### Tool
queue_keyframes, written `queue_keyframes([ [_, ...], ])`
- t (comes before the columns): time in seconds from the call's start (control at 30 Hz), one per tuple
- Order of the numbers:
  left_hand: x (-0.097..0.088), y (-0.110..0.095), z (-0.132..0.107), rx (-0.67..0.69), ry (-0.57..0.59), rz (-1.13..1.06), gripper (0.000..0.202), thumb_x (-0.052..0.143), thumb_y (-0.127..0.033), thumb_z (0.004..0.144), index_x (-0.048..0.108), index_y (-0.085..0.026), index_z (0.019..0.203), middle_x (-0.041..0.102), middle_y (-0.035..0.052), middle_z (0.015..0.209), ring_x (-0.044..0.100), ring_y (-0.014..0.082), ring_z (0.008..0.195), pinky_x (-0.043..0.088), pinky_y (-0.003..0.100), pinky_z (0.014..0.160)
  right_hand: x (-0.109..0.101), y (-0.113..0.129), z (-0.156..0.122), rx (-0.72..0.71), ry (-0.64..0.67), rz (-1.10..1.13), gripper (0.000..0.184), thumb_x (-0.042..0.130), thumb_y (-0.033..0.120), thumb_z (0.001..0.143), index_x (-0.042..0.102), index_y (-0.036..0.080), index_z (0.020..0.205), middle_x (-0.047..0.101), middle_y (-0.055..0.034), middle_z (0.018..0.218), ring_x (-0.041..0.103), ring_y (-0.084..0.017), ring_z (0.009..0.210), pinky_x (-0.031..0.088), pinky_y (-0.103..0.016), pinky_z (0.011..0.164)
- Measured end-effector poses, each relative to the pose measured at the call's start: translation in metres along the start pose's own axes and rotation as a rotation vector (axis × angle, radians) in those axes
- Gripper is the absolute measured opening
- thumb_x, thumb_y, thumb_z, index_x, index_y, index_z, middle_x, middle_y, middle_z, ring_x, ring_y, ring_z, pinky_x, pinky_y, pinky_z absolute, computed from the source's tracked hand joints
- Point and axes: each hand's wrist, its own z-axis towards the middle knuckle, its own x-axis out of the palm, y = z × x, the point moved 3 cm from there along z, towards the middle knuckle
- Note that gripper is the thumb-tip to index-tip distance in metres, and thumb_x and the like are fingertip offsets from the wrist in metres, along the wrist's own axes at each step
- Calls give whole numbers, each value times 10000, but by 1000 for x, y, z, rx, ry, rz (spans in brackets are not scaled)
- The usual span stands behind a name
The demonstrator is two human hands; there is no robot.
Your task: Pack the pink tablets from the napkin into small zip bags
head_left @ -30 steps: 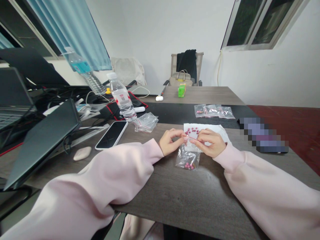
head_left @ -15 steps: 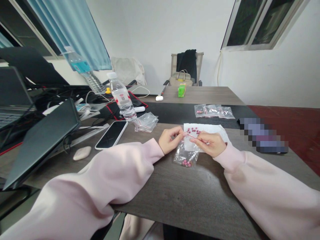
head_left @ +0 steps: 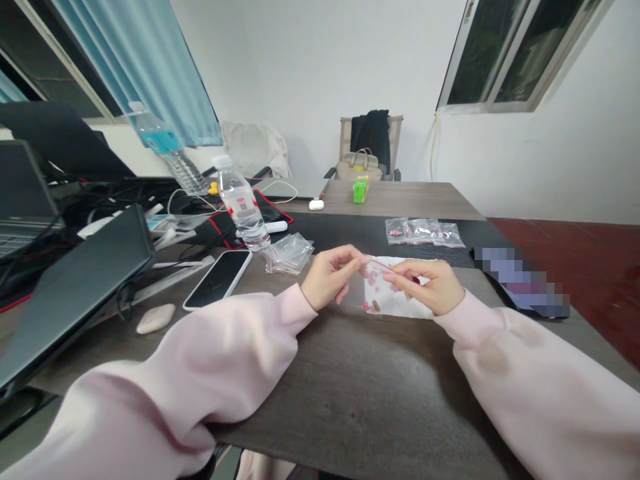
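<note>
Both hands hold a small clear zip bag (head_left: 371, 292) by its red-lined top edge, lifted just above the wooden table (head_left: 380, 393). My left hand (head_left: 331, 275) pinches the left end of that edge and my right hand (head_left: 429, 285) pinches the right end. A few pink beads lie in the bag's bottom. Behind the bag a white paper sheet (head_left: 407, 301) lies flat with loose pink beads on it, partly hidden by the bag and my hands. Both arms wear pale pink sleeves.
A pile of clear bags (head_left: 289, 253), a water bottle (head_left: 240, 206) and a phone (head_left: 219, 279) lie to the left. Filled bags (head_left: 423, 231) rest on the black mat behind. Laptops (head_left: 70, 287) and cables crowd the far left. A blurred object (head_left: 520, 290) is at right.
The bag has been raised off the table and drawn taut between my hands. The camera has tilted slightly, so everything sits a little differently in view.
</note>
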Motion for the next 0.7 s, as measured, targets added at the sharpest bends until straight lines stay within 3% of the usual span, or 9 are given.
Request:
queue_keyframes([
  [0.13, -10, -21, 18, 113, -115, 13, 333, 626, -453, 783, 620, -121, 801, 679, 31, 700, 573, 74, 388, 343, 159, 331, -21, 0, 24, 33, -76, 61, 290, 661, 431, 766, 722, 152, 814, 626, -11, 567, 489, -89, 419, 396, -227, 399],
  [0.27, -17, -34, 60, 339, -139, 144, 324, 641, -439, 776, 688, -120, 758, 716, 53, 714, 673, 135, 681, 507, 218, 629, -44, -16, 65, 61, -125, 82, 314, 684, 445, 728, 732, 158, 847, 698, -52, 679, 617, -145, 551, 492, -256, 482],
  [0.37, -25, -27, 104, 461, -203, 266, 358, 574, -446, 823, 719, -131, 733, 736, 67, 800, 674, 156, 790, 502, 264, 775, -58, -41, 96, 64, -149, 6, 268, 645, 386, 753, 732, 157, 863, 731, -72, 766, 683, -196, 704, 545, -295, 620],
  [0.43, -27, -12, 129, 491, -197, 336, 327, 572, -410, 828, 728, -144, 720, 741, 70, 858, 675, 169, 860, 489, 271, 827, -63, -60, 109, 69, -124, -163, 227, 612, 323, 771, 736, 164, 877, 741, -70, 815, 691, -213, 782, 543, -314, 709],
  [0.5, -25, 10, 147, 461, -140, 431, 245, 601, -332, 809, 733, -149, 713, 742, 73, 913, 675, 181, 906, 481, 274, 855, -64, -80, 113, 123, -33, -451, 215, 589, 275, 780, 742, 192, 905, 745, -61, 867, 686, -226, 833, 525, -321, 742],
  [0.57, -20, 35, 154, 397, -20, 543, 179, 617, -264, 783, 740, -150, 721, 735, 81, 967, 672, 194, 940, 473, 275, 869, -60, -96, 108, 159, 159, -736, 237, 570, 236, 789, 740, 222, 954, 738, -61, 944, 674, -238, 883, 500, -335, 777],
  [0.63, -13, 56, 154, 335, 143, 645, 172, 613, -249, 774, 751, -149, 779, 726, 90, 1009, 669, 205, 961, 465, 277, 879, -51, -107, 96, 107, 352, -934, 265, 541, 193, 803, 734, 226, 981, 724, -77, 1000, 652, -236, 951, 456, -346, 850],
  [0.7, -7, 69, 149, 309, 277, 722, 208, 586, -266, 792, 752, -159, 857, 722, 84, 1025, 659, 198, 977, 451, 274, 894, -43, -111, 85, 22, 451, -1049, 297, 507, 161, 818, 722, 204, 1020, 705, -105, 1050, 617, -231, 1028, 404, -349, 913],
])
